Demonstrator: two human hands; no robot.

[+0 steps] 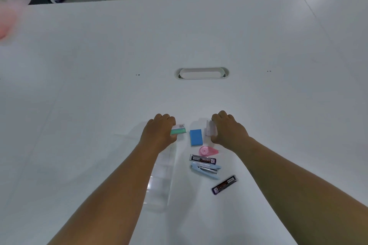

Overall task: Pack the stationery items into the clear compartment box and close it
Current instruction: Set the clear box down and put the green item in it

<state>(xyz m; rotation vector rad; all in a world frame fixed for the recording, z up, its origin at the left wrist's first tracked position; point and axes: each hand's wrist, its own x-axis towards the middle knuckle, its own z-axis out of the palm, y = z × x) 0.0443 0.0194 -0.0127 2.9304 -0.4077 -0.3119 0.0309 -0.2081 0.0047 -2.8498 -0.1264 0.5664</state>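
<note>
My left hand (159,132) is closed around a small green box (179,129) with a barcode label. My right hand (228,132) grips a small white-grey box (210,127). Between the two hands lies a blue eraser block (196,137). Nearer to me lie a pink correction tape (208,151), a black lead case (203,159), a light blue stapler (207,170) and a second black lead case (225,184). The clear compartment box (162,177) lies lengthwise under my left forearm, partly hidden by it; I cannot tell whether its lid is open.
The white table (99,85) stretches far ahead, with an oval cable slot (202,73) in its middle. A pink blurred object (8,18) sits at the far left edge. White cabinets stand beyond the table's far edge.
</note>
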